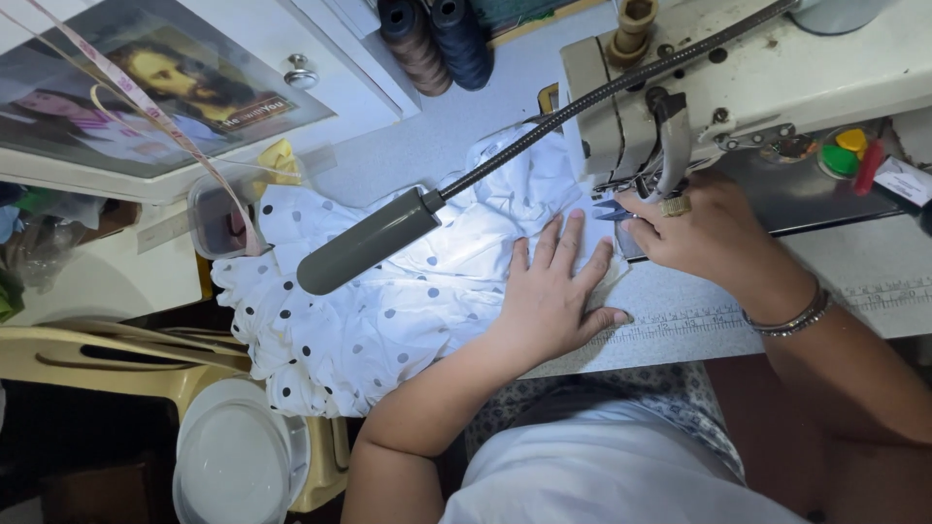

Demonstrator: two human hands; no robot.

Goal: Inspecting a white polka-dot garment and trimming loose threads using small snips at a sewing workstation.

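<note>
While your left hand (pixel 555 296) lies flat, fingers spread wide, it presses the white polka-dot fabric (pixel 388 311) onto the sewing table (pixel 680 325), fingertips pointing far toward the machine head. Your right hand (pixel 704 233) sits just right of it, curled at the needle area of the sewing machine (pixel 777 78); fingers pinch narrow on small thread snips (pixel 612 209), ring on one finger, bracelet (pixel 791 318) at the wrist. Snips' long axis runs roughly left-right, blue tips pointing left over the fabric edge, just beside the presser foot. Can't tell if the blades are parted.

Fabric lies bunched, long axis running from near-left, where it hangs off the table edge, to far-right under the machine. A grey gooseneck lamp (pixel 369 241) hangs over the fabric, head pointing near-left, neck running far-right to the machine. Two thread cones (pixel 437 39) stand far behind the fabric. A tape measure (pixel 146 102) drapes into a clear plastic container (pixel 216 218) at left. A yellow plastic chair (pixel 116 364) sits near-left with a clear round lid (pixel 238 456) beside it.
</note>
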